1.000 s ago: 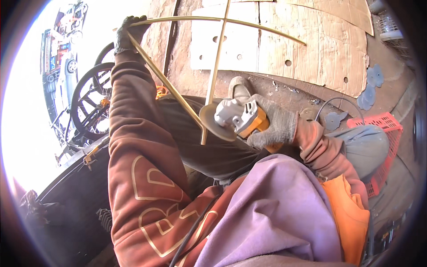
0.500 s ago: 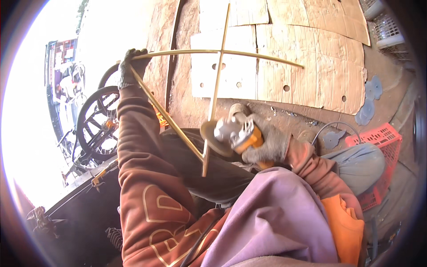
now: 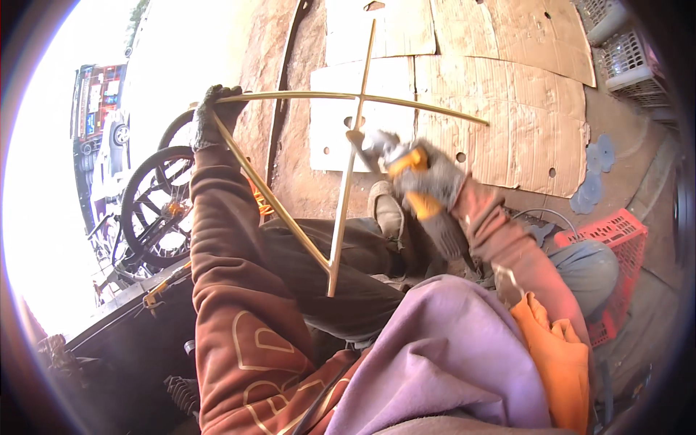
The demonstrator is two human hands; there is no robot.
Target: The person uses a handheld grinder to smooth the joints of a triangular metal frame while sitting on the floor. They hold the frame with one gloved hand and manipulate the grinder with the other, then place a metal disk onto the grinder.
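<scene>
My left hand (image 3: 215, 116), in a dark glove, is closed round the corner of a brass-coloured metal frame (image 3: 341, 206) and holds it up before me. Thin bars make up the frame: two cross at the upper middle, and a slanting one runs from my left hand down to the lower tip. In a grey glove, my right hand (image 3: 438, 177) grips a yellow and grey angle grinder (image 3: 424, 206). Its disc (image 3: 357, 141) is at the long upright bar, just below the crossing. Blur hides whether disc and bar touch.
Flattened cardboard sheets (image 3: 500, 119) cover the ground ahead. To the right are a red plastic crate (image 3: 620, 243), blue-grey discs (image 3: 593, 181) and pale crates (image 3: 625, 61). A motorcycle wheel (image 3: 156, 206) stands at left, beside a dark box-like surface (image 3: 134, 355). My shoe (image 3: 386, 210) is below the grinder.
My right hand has moved the grinder away from me, from near the frame's lower tip up to just below the crossing. My left hand keeps its hold; the frame has dipped slightly in view.
</scene>
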